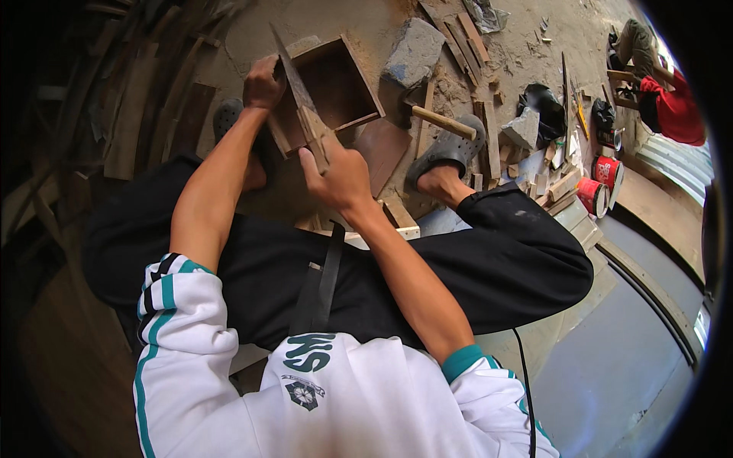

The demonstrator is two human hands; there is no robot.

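Note:
An open wooden box (359, 76) with thin walls sits tilted on the ground between my feet. My left hand (263, 82) is closed over the box's left side, its fingertips partly hidden. In my right hand (341, 177) is a handsaw (298, 85), gripped by its wooden handle. The saw's narrow blade points away from me and crosses over the box's left part. I cannot tell whether its teeth touch the wood. Below the box's right corner lies a flat reddish-brown board (382, 151).
A concrete block (414, 52) stands right of the box. A hammer (443, 122) lies by my right clog (450, 153). Wood strips (134, 114) crowd the left. Red cans (593, 195), scrap wood and a black bag (540, 107) lie right. Another person in a red top (676, 111) is at far right.

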